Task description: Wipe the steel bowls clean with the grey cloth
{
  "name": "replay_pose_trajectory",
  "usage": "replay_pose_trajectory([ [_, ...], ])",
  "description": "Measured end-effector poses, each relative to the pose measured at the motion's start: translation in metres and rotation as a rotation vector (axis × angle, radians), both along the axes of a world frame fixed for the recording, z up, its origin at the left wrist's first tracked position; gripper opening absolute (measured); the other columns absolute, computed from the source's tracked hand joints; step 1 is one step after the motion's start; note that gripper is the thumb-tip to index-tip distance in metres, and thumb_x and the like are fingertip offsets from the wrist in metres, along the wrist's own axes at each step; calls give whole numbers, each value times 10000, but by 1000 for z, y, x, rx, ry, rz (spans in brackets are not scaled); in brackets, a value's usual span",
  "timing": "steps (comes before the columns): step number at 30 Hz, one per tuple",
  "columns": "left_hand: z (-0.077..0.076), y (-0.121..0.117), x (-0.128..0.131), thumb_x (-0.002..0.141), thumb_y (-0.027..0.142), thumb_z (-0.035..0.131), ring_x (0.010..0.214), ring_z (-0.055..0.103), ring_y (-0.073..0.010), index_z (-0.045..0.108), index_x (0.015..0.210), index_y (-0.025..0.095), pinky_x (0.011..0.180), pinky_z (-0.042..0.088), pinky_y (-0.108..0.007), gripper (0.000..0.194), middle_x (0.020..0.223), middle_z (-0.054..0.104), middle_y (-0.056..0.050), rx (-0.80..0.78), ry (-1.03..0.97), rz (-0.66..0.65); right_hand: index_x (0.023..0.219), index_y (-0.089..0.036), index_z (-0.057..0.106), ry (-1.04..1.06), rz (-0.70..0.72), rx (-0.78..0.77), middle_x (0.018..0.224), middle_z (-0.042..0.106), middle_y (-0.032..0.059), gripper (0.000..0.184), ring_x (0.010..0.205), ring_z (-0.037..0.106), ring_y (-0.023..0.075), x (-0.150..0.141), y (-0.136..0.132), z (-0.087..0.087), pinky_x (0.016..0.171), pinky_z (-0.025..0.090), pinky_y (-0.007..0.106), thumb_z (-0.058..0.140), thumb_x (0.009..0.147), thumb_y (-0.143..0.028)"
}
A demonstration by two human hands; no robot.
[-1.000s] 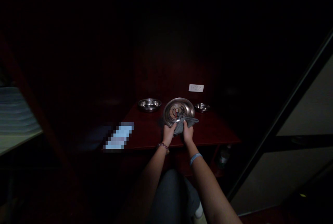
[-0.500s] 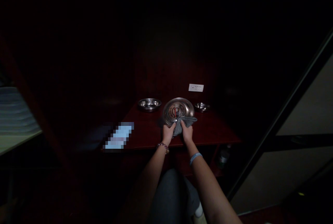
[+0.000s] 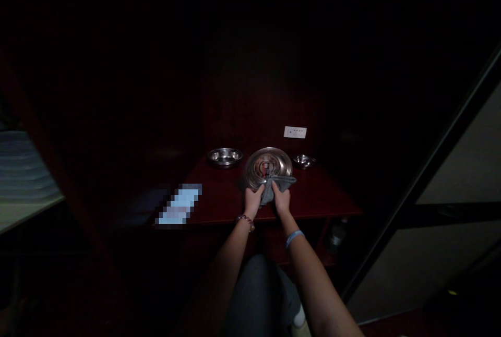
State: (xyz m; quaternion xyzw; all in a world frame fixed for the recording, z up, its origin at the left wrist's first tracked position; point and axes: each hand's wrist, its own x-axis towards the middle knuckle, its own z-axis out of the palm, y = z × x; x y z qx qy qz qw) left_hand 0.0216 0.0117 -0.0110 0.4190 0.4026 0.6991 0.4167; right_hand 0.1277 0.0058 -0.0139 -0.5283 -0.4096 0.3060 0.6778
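Observation:
A round stainless steel basin is tilted up before me, its underside with a brownish ring and a small label facing me. My left hand grips the near left rim, thumb on top. My right hand is closed on a grey cloth, which it presses against the basin's near edge. Part of the cloth spreads to the right over the metal. The fingers under the basin are hidden. Behind it to the left rests a steel dish; a smaller steel bowl lies at the right.
Everything stands on a dark red wooden shelf. A white power socket is on the back wall. A blurred-out bright patch is at the left edge. A bottle stands below on the right, stacked pale items far left.

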Motion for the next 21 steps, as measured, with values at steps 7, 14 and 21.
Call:
replay_pose_trajectory([
  [7, -1, 2, 0, 676, 181, 766, 813, 729, -206, 748, 796, 114, 789, 557, -306, 139, 843, 785, -96, 5, 3, 10, 1027, -98, 782, -19, 8, -9, 1070, 788, 169, 451, 1010, 766, 288, 1, -1, 0, 874, 584, 328, 704, 792, -475],
  [14, -1, 0, 0, 666, 211, 788, 775, 717, -211, 726, 779, 112, 760, 554, -318, 162, 810, 768, -107, -32, -4, 32, 1061, -94, 772, -26, 0, -18, 1113, 774, 183, 453, 1027, 763, 288, 0, -3, 3, 898, 579, 335, 687, 817, -466],
  [21, 4, -5, -1, 662, 209, 779, 798, 711, -210, 710, 787, 115, 783, 548, -317, 170, 816, 761, -112, -66, 8, 80, 1048, -89, 772, -29, -6, -18, 1087, 780, 187, 444, 1018, 765, 302, 0, -2, 2, 872, 585, 345, 671, 824, -459],
])
